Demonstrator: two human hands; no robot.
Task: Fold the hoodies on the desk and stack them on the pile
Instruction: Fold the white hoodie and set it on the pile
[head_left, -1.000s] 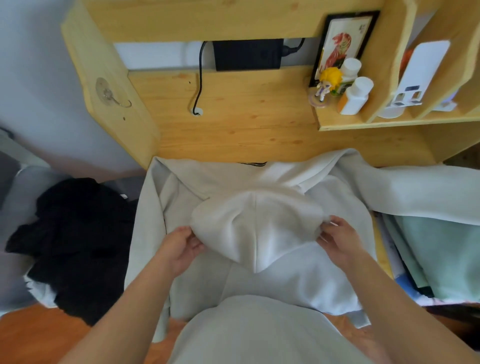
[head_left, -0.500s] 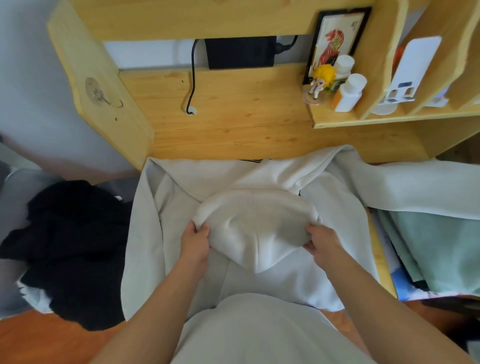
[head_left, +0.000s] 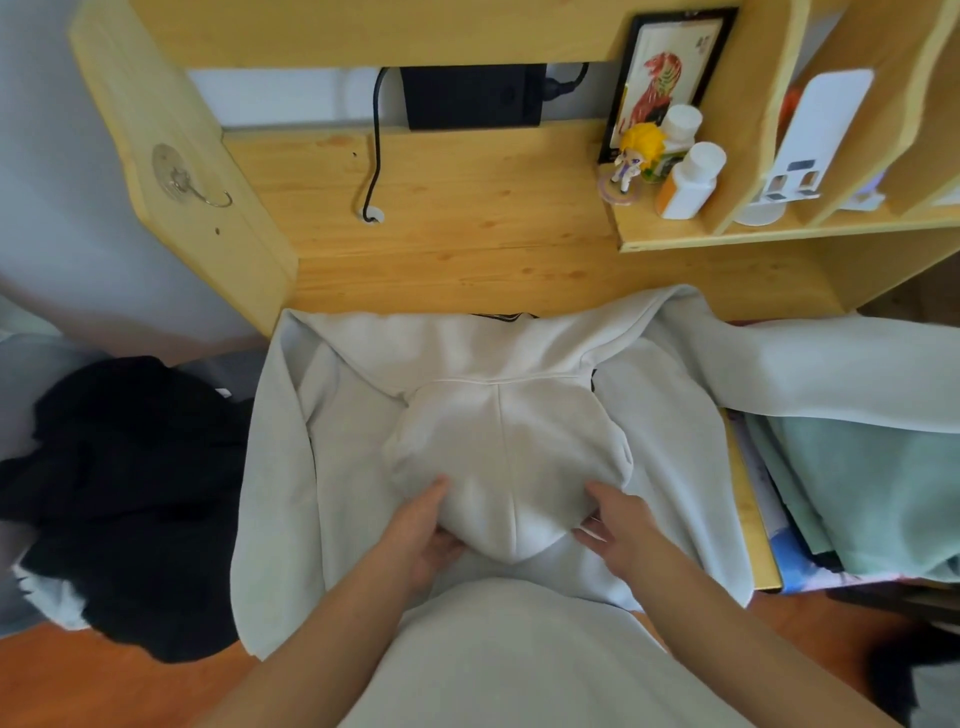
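Fingers of left hand and right hand pinching the soft round hood, fleecy pale hoodie flat under the hood, smooth wooden desk behind it

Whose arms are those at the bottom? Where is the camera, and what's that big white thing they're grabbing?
Those are a person's own arms. The camera sits on their head and looks down, so you see what they see. Spread on the wooden desk is a pale grey hoodie. Its hood is laid over the middle. The left hand and the right hand each pinch the hood's lower edge, thumb on top, fingers beneath. A heap of black clothes lies to the left and mint-green cloth to the right. A small yellow-haired figure stands on the shelf.
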